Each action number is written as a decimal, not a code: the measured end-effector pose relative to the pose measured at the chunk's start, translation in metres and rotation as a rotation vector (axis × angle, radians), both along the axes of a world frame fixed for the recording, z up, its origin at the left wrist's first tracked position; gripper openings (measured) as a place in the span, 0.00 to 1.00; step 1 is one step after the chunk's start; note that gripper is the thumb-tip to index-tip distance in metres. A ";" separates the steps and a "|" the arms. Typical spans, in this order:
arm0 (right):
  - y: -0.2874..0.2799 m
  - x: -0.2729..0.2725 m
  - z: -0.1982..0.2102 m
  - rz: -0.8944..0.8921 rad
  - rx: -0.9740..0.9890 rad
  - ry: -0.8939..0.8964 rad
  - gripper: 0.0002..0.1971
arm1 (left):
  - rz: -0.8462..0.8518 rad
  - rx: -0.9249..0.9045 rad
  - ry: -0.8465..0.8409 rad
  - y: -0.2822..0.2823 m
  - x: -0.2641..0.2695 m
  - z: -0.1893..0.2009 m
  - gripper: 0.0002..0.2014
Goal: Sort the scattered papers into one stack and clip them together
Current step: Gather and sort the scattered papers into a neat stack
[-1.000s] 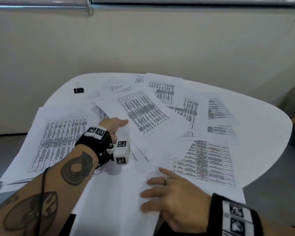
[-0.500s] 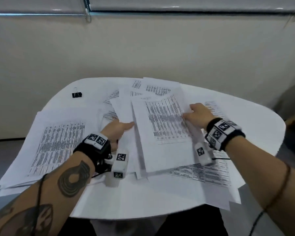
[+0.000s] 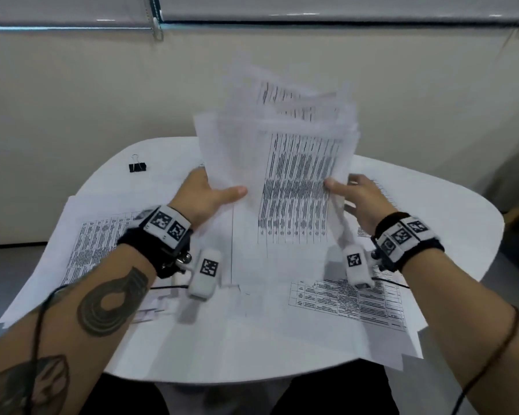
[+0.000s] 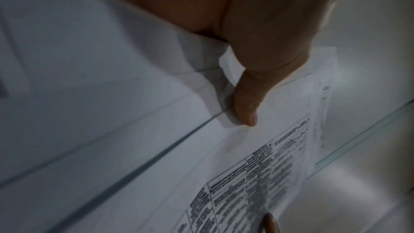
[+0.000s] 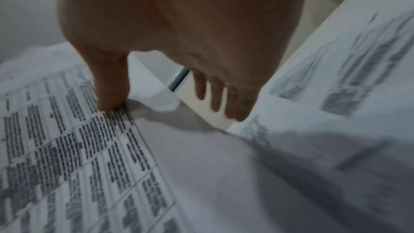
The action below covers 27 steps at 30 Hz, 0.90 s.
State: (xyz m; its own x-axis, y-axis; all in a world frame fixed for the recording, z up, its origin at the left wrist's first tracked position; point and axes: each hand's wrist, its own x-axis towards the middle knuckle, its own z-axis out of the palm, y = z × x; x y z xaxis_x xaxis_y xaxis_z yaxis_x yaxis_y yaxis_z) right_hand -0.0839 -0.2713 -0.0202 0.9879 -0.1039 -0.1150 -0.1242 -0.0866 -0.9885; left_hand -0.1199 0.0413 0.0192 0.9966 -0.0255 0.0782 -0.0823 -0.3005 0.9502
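A white rounded table [image 3: 432, 211] is standing against a plain cream wall [image 3: 72, 100], with a metal rail [image 3: 312, 23] running across the top of the room. The table is carrying loose printed sheets: a spread pile [image 3: 96, 244] is lying at nine o'clock, and more table-printed pages [image 3: 348, 301] are fanning out at four o'clock, some overhanging the near edge. A black binder clip [image 3: 137, 167] is sitting alone on bare tabletop at eleven o'clock, well apart from the papers.

In the middle, the person is holding a bundle of papers [image 3: 294, 163] tilted up off the table, its top edges blurring against the wall at twelve o'clock. The left hand [image 3: 204, 194] is gripping the bundle's left edge, thumb lying across the front sheet; in the left wrist view the left hand [image 4: 257, 50] is showing that thumb pressed on the paper edges. The right hand [image 3: 358, 196] is at the bundle's right edge with the thumb on the printed face; in the right wrist view the right hand [image 5: 179, 42] is showing the thumb down on the sheet and the fingers spread straight behind, so the paper is pinched between them.

Both wrists are wearing black bands with square-patterned markers, and grey floor is showing on either side of the table.
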 end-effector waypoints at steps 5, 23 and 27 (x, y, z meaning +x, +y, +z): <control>0.026 -0.026 0.073 -0.118 0.094 -0.504 0.12 | 0.004 0.019 -0.259 -0.014 -0.012 0.058 0.17; 0.060 -0.052 0.081 -0.006 -0.001 -0.784 0.18 | 0.252 -0.180 -0.418 -0.038 -0.006 0.042 0.19; 0.058 -0.050 0.058 0.010 -0.003 -0.615 0.21 | 0.213 -0.208 -0.316 -0.023 -0.003 0.013 0.21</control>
State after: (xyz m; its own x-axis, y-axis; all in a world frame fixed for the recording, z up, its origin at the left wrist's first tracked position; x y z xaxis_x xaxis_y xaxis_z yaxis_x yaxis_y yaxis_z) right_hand -0.1341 -0.2137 0.0380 0.8742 -0.0940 0.4764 0.4694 -0.0881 -0.8786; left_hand -0.1226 0.0188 0.0326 0.9040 0.2268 0.3625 -0.3361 -0.1473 0.9302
